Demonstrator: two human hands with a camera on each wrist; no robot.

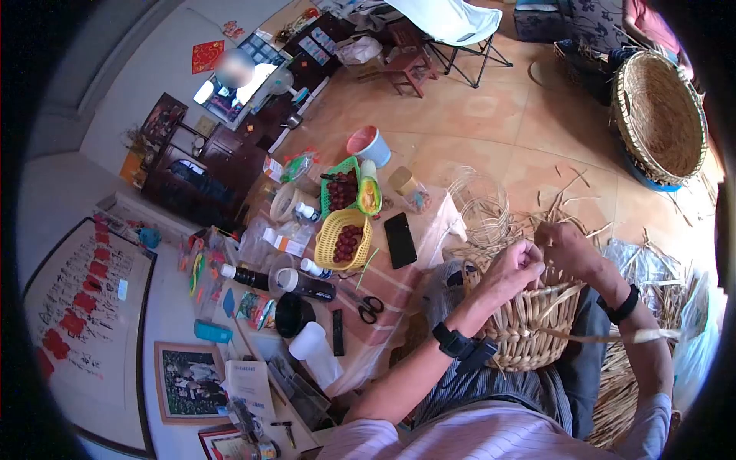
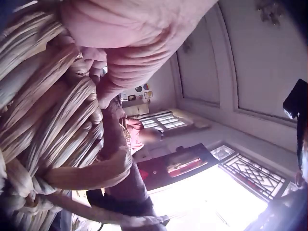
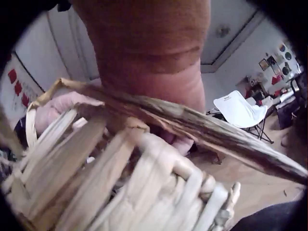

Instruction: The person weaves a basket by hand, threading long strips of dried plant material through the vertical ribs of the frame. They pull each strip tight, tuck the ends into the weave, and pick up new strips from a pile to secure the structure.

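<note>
A woven basket (image 1: 537,330) of pale, thick plant-fibre strands sits on the person's lap. The left hand (image 1: 515,270) has bent fingers at its near rim; in the left wrist view these fingers (image 2: 94,57) curl over the rim strands. Across from it, the right hand (image 1: 569,249) bends down at the rim with curled fingers, its fingertips close to the left ones and partly hidden. A long dried fibre strip (image 3: 207,125) passes across the rim in front of the right hand in the right wrist view. A loose strip end (image 1: 652,335) sticks out past the right forearm.
Left of the lap, a cloth-covered table (image 1: 383,303) bears scissors (image 1: 371,309), a phone (image 1: 400,240), a yellow fruit basket (image 1: 337,253) and several bottles. Loose fibre (image 1: 625,391) lies on the right. A large round basket (image 1: 661,119) stands farther off, near a white folding chair (image 1: 452,23).
</note>
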